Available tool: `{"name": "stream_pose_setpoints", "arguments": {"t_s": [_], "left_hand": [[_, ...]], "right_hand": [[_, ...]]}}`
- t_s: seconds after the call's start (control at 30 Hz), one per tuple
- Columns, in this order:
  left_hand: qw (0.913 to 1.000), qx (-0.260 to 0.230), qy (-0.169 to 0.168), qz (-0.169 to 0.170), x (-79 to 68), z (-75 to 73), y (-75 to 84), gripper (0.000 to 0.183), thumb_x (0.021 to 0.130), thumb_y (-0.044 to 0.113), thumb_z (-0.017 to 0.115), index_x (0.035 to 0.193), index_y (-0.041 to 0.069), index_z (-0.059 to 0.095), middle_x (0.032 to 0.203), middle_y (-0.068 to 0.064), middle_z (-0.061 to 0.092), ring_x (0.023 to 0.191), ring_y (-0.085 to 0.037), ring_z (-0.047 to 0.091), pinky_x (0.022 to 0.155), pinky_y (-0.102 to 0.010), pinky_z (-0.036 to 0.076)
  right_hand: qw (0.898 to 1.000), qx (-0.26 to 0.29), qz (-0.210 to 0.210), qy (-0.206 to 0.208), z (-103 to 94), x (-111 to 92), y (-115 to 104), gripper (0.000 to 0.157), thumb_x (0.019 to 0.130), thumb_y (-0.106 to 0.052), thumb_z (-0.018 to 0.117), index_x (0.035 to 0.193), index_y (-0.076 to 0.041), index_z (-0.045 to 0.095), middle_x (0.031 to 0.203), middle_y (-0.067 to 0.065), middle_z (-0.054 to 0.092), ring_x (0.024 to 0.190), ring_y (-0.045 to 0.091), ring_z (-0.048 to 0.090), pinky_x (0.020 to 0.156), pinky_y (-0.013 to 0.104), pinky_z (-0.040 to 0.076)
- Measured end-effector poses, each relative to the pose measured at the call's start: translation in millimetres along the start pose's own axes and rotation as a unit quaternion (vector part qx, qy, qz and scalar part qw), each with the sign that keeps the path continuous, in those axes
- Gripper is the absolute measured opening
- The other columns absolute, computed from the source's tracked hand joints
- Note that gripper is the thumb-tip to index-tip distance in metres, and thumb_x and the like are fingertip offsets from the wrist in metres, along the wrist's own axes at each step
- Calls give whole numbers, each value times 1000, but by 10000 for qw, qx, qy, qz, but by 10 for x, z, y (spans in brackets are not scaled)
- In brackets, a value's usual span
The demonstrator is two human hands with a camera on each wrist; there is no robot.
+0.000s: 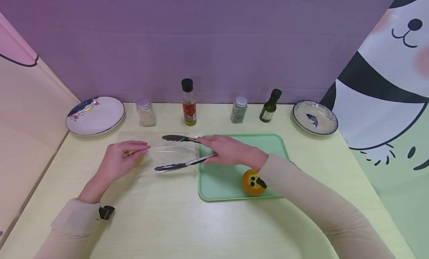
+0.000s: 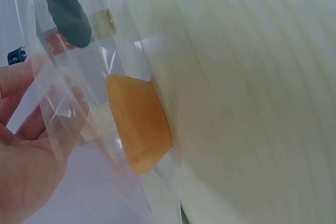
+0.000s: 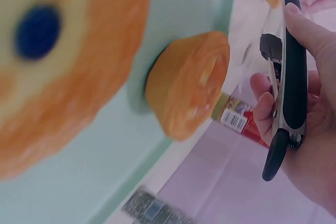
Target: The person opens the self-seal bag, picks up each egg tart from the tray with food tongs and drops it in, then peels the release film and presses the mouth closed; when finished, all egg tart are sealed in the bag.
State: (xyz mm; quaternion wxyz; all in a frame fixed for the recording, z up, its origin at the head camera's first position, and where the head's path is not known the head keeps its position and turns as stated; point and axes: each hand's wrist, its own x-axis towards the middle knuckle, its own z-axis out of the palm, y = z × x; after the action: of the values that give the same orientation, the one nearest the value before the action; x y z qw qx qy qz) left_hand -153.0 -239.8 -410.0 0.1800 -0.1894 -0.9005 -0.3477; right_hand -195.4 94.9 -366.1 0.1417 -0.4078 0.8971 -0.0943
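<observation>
My left hand (image 1: 117, 160) pinches the edge of a clear plastic bag (image 1: 161, 151) lying flat on the table (image 1: 167, 221), fingers curled onto the film. An orange bun (image 2: 139, 124) sits inside the bag right under my left fingertips; the left wrist view shows it lying against the tabletop behind the film.

My right hand (image 1: 228, 151) grips the metal tongs (image 1: 182, 152) by the handle end, fingers wrapped round both arms. The tong arms are spread, with the tips pointing toward my left hand and lying over the bag, just short of my left fingers.

My right palm is over the near-left part of a green tray (image 1: 234, 181). An orange bun with dark spots (image 1: 253, 182) sits on the tray just beside my right wrist. The right wrist view shows a second orange bun (image 3: 189, 90) on the tray close to that hand.

Beyond both hands, in a row by the wall: a white plate (image 1: 95, 115) far left, a spice jar (image 1: 146, 112), a sauce bottle (image 1: 189, 102), a second jar (image 1: 239, 109), a dark green bottle (image 1: 270, 105), and a fish plate (image 1: 315, 117) far right.
</observation>
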Motion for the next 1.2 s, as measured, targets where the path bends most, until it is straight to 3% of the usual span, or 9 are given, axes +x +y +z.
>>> {"name": "stream_pose_setpoints", "arguments": {"t_s": [0.13, 0.23, 0.5, 0.67, 0.8, 1.2], "left_hand": [[10000, 6, -15, -73, -5, -8, -13, 20, 75, 0, 76, 91, 11, 76, 97, -5, 72, 90, 0, 63, 72, -6, 46], [10000, 22, -21, -70, -6, -15, -19, 20, 75, 0, 76, 91, 11, 76, 97, -5, 72, 90, 4, 61, 71, -6, 46], [9999, -20, 42, 111, 1, -33, -19, 19, 75, -2, 75, 90, 9, 76, 95, -7, 72, 87, -7, 66, 73, -2, 44], [9999, -81, 24, 60, -3, -32, -29, 20, 74, -2, 75, 90, 9, 76, 95, -7, 72, 88, 4, 62, 73, -3, 44], [9999, -102, 51, 57, -4, -24, -29, 19, 74, -2, 76, 90, 9, 76, 95, -8, 72, 88, 9, 60, 73, -3, 44], [10000, -31, -12, 59, 3, -22, -12, 18, 75, -1, 76, 90, 8, 76, 96, -8, 72, 89, -7, 66, 75, 0, 41]], "right_hand": [[9998, 145, 111, 35, -18, -94, 91, 78, 86, -45, 64, 149, -17, 27, 148, -2, 38, 115, 14, 49, 102, 30, 41], [9996, 162, 231, 23, -54, -202, 148, 78, 86, -47, 63, 149, -18, 27, 148, -2, 37, 125, 17, 44, 105, 33, 38], [9990, 198, 333, 205, -162, -608, 307, 79, 86, -49, 62, 149, -17, 27, 150, 2, 35, 131, 23, 41, 108, 40, 36], [9973, 260, 425, 539, -183, -925, 446, 80, 83, -48, 66, 147, -16, 30, 145, 1, 42, 110, 15, 55, 96, 36, 46], [9948, 436, 524, 757, -184, -1179, 533, 79, 83, -46, 67, 147, -16, 32, 138, -2, 48, 98, 9, 55, 87, 32, 48], [9824, 998, 883, 1305, -12, -2028, 634, 77, 79, -46, 71, 143, -18, 38, 104, -8, 57, 71, 4, 52, 62, 20, 47]]}}
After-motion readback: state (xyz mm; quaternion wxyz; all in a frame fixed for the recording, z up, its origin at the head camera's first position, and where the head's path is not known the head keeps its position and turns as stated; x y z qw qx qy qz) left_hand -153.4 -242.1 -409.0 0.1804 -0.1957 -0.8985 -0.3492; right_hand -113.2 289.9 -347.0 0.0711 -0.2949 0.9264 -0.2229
